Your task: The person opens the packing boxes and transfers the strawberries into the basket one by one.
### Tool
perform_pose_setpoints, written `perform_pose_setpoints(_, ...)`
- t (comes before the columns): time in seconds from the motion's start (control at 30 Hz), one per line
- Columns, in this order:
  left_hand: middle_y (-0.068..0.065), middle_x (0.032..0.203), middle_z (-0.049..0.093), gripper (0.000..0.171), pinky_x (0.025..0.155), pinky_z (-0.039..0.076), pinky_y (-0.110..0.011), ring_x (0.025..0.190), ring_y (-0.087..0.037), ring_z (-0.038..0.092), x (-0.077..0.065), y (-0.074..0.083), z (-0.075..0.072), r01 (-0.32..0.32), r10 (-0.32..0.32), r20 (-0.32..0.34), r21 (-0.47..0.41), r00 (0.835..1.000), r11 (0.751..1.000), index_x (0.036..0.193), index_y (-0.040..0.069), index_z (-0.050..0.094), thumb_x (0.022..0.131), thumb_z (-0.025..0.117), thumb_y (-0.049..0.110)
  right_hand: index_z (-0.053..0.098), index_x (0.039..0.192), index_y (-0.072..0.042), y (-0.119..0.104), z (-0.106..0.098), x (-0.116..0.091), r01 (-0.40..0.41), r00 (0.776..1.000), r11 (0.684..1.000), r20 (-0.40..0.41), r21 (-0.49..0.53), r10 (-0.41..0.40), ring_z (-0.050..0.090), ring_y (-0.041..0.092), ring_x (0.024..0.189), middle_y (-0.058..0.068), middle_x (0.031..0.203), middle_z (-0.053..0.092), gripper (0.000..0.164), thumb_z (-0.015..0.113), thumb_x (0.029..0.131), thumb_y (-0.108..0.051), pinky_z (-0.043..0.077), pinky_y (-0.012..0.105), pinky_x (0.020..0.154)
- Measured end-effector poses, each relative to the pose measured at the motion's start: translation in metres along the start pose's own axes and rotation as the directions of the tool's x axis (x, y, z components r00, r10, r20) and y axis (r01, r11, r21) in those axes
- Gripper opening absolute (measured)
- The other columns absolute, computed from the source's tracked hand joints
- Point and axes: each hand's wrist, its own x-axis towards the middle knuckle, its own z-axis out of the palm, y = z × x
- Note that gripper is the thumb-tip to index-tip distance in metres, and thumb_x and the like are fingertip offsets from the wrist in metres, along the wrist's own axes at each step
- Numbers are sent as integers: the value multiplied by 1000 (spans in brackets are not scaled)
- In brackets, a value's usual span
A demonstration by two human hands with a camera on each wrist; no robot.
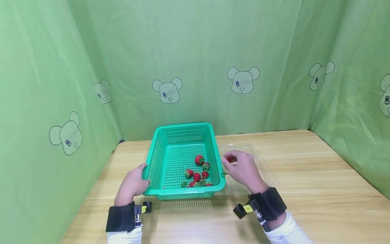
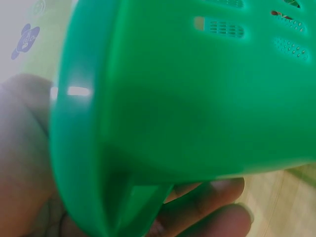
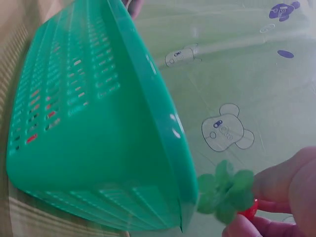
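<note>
A green plastic basket with slotted walls stands in the middle, with several red strawberries gathered toward its near right corner. My left hand grips the basket's left rim near the front corner; in the left wrist view its fingers reach under the rim. Just outside the right rim, my right hand pinches a strawberry between thumb and fingers. The strawberry's green leaves point toward the basket, and most of its red flesh is hidden by the fingers.
Beneath my right hand lies a clear plastic container, partly covered by that hand. The wooden table extends to the right. Green curtains printed with bear heads hang behind and on both sides.
</note>
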Motion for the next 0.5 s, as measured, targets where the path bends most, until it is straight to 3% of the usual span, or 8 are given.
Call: perform_pose_setpoints(0.5, -32, 131, 50, 63, 82, 48, -50, 96, -35, 53, 1, 3, 1, -11, 11, 1, -2, 1000, 1000, 143, -4, 31, 86, 56, 3, 68, 100, 2, -11, 13, -7, 7, 1000, 999, -23, 47, -6, 67, 24, 75, 16, 90, 71, 22, 69, 85, -13, 58, 40, 66)
